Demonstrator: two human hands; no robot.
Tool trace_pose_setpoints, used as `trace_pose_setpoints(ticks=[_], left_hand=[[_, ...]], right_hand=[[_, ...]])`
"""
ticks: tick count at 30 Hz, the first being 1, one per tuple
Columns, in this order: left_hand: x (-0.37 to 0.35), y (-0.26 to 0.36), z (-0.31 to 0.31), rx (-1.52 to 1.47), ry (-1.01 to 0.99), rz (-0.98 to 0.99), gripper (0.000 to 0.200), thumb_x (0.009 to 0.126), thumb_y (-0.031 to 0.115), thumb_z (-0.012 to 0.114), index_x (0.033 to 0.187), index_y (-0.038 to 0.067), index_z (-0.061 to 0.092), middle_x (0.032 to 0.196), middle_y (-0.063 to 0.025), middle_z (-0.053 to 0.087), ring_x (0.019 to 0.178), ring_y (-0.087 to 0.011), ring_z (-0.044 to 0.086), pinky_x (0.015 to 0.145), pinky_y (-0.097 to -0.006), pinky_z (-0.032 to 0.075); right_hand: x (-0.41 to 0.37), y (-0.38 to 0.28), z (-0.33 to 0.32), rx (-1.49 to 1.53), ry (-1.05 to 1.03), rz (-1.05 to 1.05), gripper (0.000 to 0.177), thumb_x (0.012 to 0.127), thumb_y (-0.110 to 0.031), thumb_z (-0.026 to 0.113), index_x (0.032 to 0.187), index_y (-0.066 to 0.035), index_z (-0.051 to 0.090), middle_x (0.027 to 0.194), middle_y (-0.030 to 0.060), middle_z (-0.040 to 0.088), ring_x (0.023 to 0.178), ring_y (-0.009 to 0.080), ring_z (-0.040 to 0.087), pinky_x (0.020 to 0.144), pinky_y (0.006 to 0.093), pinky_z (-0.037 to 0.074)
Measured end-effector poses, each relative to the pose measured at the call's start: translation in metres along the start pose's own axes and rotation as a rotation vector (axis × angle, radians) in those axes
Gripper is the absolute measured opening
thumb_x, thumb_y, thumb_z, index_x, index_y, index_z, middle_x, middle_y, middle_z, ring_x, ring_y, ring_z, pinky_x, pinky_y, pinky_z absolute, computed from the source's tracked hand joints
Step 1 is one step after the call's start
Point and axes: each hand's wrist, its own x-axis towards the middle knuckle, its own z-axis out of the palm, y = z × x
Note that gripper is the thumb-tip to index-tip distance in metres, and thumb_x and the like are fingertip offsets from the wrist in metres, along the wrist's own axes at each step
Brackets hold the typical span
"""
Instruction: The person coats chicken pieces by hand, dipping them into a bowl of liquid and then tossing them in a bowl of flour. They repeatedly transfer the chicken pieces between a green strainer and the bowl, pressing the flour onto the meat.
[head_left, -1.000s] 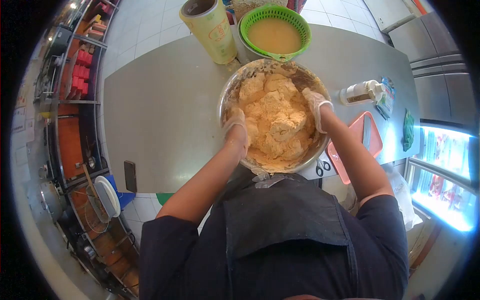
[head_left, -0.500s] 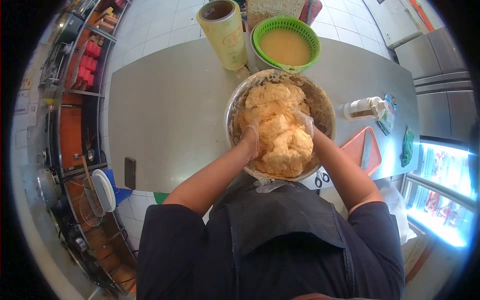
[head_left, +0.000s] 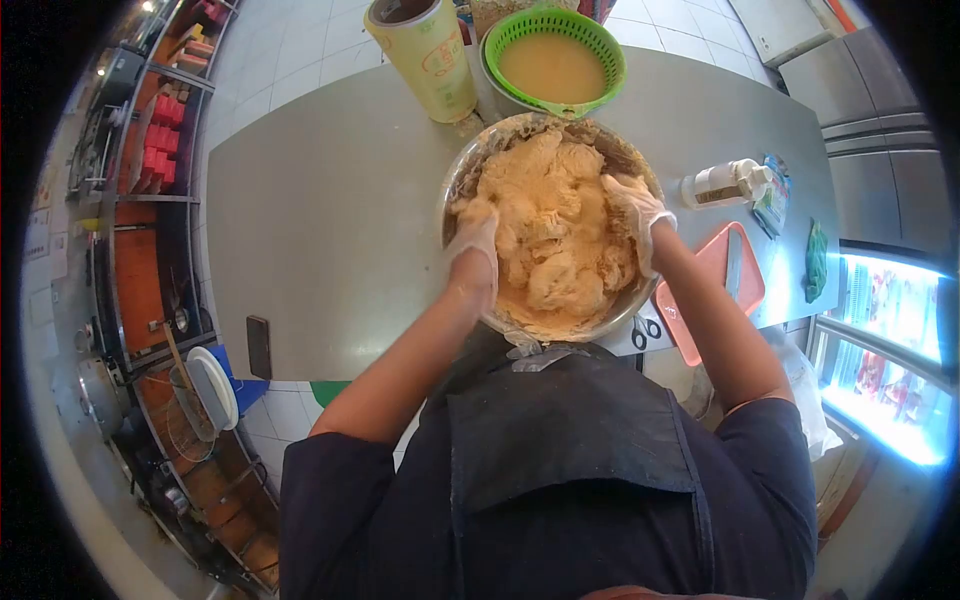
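A large metal bowl (head_left: 452,178) holds a lumpy mass of orange-tan dough (head_left: 550,230). My left hand (head_left: 475,240), in a clear plastic glove, is at the bowl's left side against the dough's edge, its fingertips coated and partly lost in the mixture. On the right side of the bowl, my right hand (head_left: 640,210), gloved too, has its fingers spread over the dough's edge by the inner wall. Neither hand lifts any dough.
Behind the bowl stand a yellow plastic-film roll (head_left: 430,65) and a green basket (head_left: 618,80) over tan liquid. To the right are a white bottle (head_left: 722,186), a pink tray (head_left: 690,325) with a knife (head_left: 734,265), and scissors (head_left: 645,333). A phone (head_left: 258,347) lies far left.
Both hands have come out from deep under the dough and moved apart to the bowl's sides. The dough has settled lower and spread wider. The whole view has shifted slightly.
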Motion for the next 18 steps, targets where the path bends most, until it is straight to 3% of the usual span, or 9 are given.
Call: trace_pose_setpoints(ticks=[1,2,3,4,6,8,13,15,18], left_hand=[[-0.007,-0.008,0.0,-0.064,0.06,-0.014,0.057,0.103,0.037,0.054,0.145,0.0,0.047,0.143,-0.0142,0.053,0.131,-0.0233,0.05,0.11,-0.0405,0.041],[-0.033,0.012,0.016,-0.214,0.134,-0.152,0.059,0.104,0.039,0.051,0.148,0.001,0.043,0.15,-0.0133,0.048,0.139,-0.0236,0.042,0.115,-0.0402,0.035],[-0.047,0.021,0.028,-0.368,0.21,-0.287,0.061,0.105,0.04,0.049,0.151,0.002,0.04,0.156,-0.0124,0.042,0.147,-0.0239,0.035,0.12,-0.0399,0.028],[-0.044,0.014,0.032,-0.289,0.249,-0.299,0.061,0.105,0.042,0.048,0.151,0.003,0.04,0.154,-0.0128,0.044,0.144,-0.0239,0.038,0.118,-0.0398,0.032],[-0.029,-0.002,0.038,-0.131,0.313,-0.315,0.061,0.106,0.044,0.045,0.151,0.003,0.04,0.15,-0.0134,0.048,0.14,-0.0238,0.045,0.115,-0.0397,0.039],[-0.013,-0.018,0.042,-0.053,0.329,-0.35,0.061,0.106,0.044,0.045,0.151,0.003,0.041,0.149,-0.0136,0.05,0.136,-0.0242,0.048,0.113,-0.0395,0.041],[-0.011,-0.018,0.05,-0.384,0.214,-0.52,0.062,0.106,0.046,0.043,0.15,0.003,0.042,0.144,-0.014,0.054,0.129,-0.0252,0.055,0.109,-0.0389,0.046],[-0.016,-0.013,0.054,-0.406,0.169,-0.467,0.062,0.106,0.046,0.043,0.15,0.003,0.042,0.143,-0.0141,0.055,0.126,-0.0256,0.058,0.108,-0.0386,0.048],[0.007,-0.042,0.044,-0.288,0.077,-0.216,0.078,0.105,0.062,0.032,0.153,0.001,0.038,0.142,-0.0156,0.056,0.123,-0.0267,0.06,0.104,-0.0368,0.048]], right_hand=[[0.008,0.016,-0.003,0.133,0.058,0.179,0.058,0.096,-0.049,0.065,0.137,-0.009,0.061,0.137,0.0075,0.06,0.116,0.0218,0.057,0.093,0.04,0.05],[0.013,0.042,-0.001,0.167,0.223,0.249,0.065,0.096,-0.055,0.061,0.142,-0.008,0.055,0.143,0.012,0.054,0.123,0.0265,0.053,0.097,0.0454,0.049],[0.019,0.059,0.001,0.209,0.232,0.261,0.067,0.096,-0.057,0.06,0.142,-0.008,0.055,0.139,0.0133,0.057,0.12,0.0276,0.057,0.096,0.0456,0.051],[0.025,0.072,0.007,0.252,0.24,0.27,0.069,0.096,-0.059,0.058,0.141,-0.008,0.054,0.135,0.0147,0.061,0.117,0.0286,0.06,0.096,0.0459,0.052],[-0.032,0.009,0.062,0.224,0.272,0.49,0.071,0.097,-0.062,0.053,0.142,-0.007,0.052,0.133,0.0165,0.064,0.11,0.0285,0.066,0.094,0.0468,0.055],[-0.028,0.021,0.07,0.28,0.23,0.498,0.07,0.097,-0.061,0.053,0.141,-0.007,0.053,0.131,0.0161,0.064,0.109,0.028,0.066,0.093,0.0457,0.055],[-0.003,0.062,0.066,0.43,0.098,0.448,0.067,0.097,-0.059,0.054,0.139,-0.006,0.054,0.127,0.0151,0.066,0.106,0.027,0.067,0.09,0.043,0.055],[-0.002,0.063,0.069,0.452,0.073,0.435,0.066,0.097,-0.058,0.055,0.139,-0.006,0.055,0.125,0.0147,0.066,0.105,0.0265,0.067,0.088,0.0419,0.055],[-0.004,0.068,0.07,0.463,0.069,0.411,0.065,0.098,-0.056,0.055,0.138,-0.006,0.055,0.123,0.0142,0.067,0.104,0.0259,0.068,0.086,0.0402,0.056]])
